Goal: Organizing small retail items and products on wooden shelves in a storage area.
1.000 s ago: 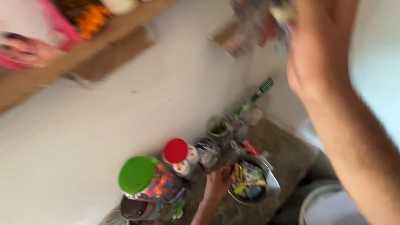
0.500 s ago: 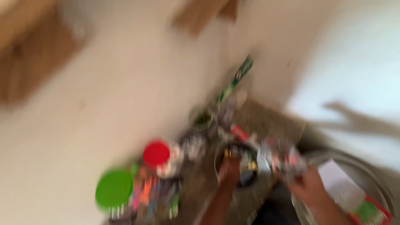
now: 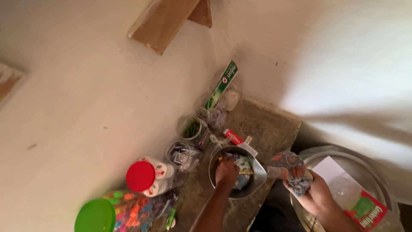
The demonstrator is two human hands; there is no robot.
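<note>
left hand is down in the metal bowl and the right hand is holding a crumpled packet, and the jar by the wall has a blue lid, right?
Not quite: the jar lid is red, not blue, as the head view shows. The rest stands: the left hand is down in the metal bowl and the right hand holds a crumpled packet.

The left hand dips into the steel bowl, so its fingertips and the packets beneath them are hidden. The right hand closes around a patterned cloth bundle, whose contents cannot be told. The green-lidded jar is cut off by the bottom edge (as are both forearms). The big metal pan runs out of frame at the lower right corner.
</note>
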